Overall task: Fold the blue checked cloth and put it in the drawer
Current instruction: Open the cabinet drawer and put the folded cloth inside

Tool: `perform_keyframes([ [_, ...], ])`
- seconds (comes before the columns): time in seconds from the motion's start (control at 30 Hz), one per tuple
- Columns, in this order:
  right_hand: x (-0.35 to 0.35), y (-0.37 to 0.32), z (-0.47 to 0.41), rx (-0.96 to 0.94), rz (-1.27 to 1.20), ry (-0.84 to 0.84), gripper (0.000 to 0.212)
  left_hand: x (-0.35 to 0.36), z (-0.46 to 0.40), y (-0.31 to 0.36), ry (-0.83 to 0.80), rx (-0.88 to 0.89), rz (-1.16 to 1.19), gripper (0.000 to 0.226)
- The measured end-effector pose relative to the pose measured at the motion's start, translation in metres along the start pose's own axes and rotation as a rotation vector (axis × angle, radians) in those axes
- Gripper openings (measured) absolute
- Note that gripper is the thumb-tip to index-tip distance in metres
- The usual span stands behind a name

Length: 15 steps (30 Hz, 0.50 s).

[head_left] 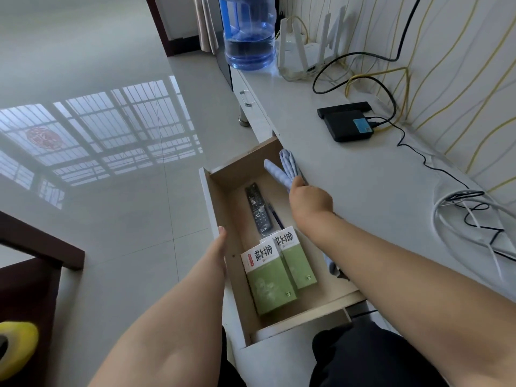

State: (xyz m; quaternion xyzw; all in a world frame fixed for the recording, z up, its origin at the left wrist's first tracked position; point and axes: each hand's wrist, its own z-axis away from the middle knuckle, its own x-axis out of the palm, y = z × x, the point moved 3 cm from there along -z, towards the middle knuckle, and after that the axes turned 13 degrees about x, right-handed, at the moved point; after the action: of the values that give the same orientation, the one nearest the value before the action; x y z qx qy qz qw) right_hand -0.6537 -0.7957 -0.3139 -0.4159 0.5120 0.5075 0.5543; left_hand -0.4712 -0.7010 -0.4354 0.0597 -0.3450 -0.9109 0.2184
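The blue checked cloth (pixel 284 169), folded into a narrow bundle, sticks out over the far right part of the open wooden drawer (pixel 223 188). My right hand (pixel 308 201) is shut on its near end, at the edge of the white countertop. Another bit of the cloth (pixel 331 265) shows under my right forearm. My left hand (pixel 220 244) lies against the drawer's white front panel, its fingers hidden behind the panel.
Inside the drawer lie a black remote (pixel 258 209), a dark pen (pixel 275 216) and two green boxes (pixel 275 270). On the countertop (pixel 363 177) are a black box (pixel 349 125), cables (pixel 472 216), a router (pixel 304 51) and a water bottle (pixel 248 34). Tiled floor lies left.
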Motion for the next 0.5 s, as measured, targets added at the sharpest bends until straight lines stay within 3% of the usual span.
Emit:
perform_keyframes([
  [0.2,0.031,-0.004,-0.004,0.004,-0.029,-0.018,0.034,-0.002,0.006,0.008,0.065,-0.029,-0.022,0.106],
  [0.27,0.048,0.002,-0.003,0.067,-0.09,-0.103,0.034,-0.003,0.012,0.014,0.102,-0.019,-0.086,0.092],
  [0.33,0.06,0.01,-0.002,0.114,-0.205,-0.19,0.032,-0.005,0.007,0.016,0.129,-0.049,-0.088,0.094],
  [0.5,0.074,0.008,0.0,0.029,-0.498,-0.375,0.022,-0.007,0.003,0.021,0.24,-0.034,-0.007,0.097],
])
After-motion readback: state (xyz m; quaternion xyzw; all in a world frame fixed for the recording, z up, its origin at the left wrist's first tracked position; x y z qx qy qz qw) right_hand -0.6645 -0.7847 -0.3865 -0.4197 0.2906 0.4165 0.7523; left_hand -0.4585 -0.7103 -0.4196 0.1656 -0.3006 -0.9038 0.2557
